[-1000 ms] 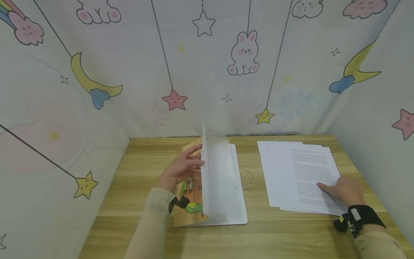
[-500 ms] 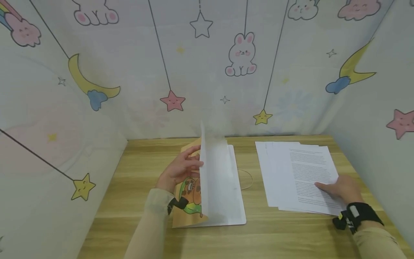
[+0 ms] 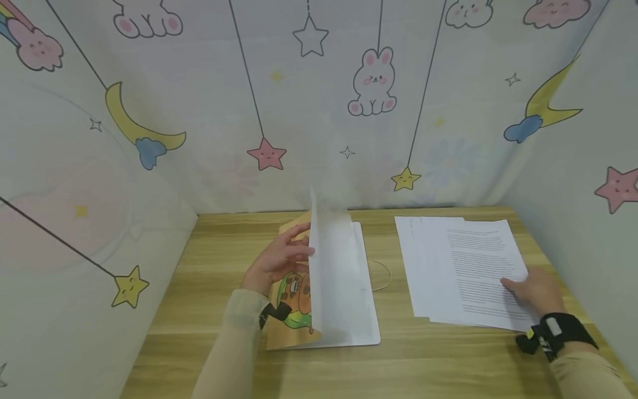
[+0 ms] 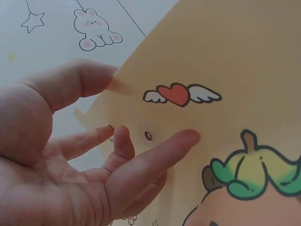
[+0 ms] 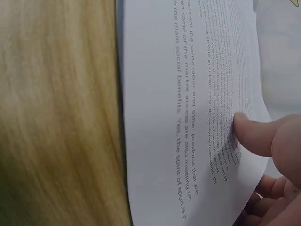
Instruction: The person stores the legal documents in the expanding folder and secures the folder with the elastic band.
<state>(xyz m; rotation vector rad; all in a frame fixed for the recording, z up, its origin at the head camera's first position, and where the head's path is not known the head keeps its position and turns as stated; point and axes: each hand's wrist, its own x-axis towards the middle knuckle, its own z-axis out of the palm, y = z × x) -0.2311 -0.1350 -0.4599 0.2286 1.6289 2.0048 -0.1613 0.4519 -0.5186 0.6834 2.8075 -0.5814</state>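
Note:
My left hand (image 3: 279, 260) props up the tan cover of a folder (image 3: 344, 277); its loosely extended fingers touch the printed outer side. In the left wrist view, that cover (image 4: 211, 56) carries a winged heart and a cartoon figure with a green leafy cap. The folder's inside is white, and a thin elastic cord (image 3: 391, 272) loops out at its right. Over on the right, my right hand (image 3: 540, 291) pinches the edge of a printed sheet (image 3: 485, 271). The right wrist view has the thumb on top of the sheet (image 5: 155, 117) and curled fingers under its edge.
More white sheets (image 3: 428, 266) lie fanned out beneath the printed one, to its left. Wood-grain tabletop (image 3: 399, 360) runs along the front. A pale cloth wall (image 3: 319, 111) with cartoon prints encloses the back and both sides.
My right hand has shifted slightly right, and the top printed sheet has moved a little with it, covering the sheet corner that showed behind. The left hand and the folder stay as they were.

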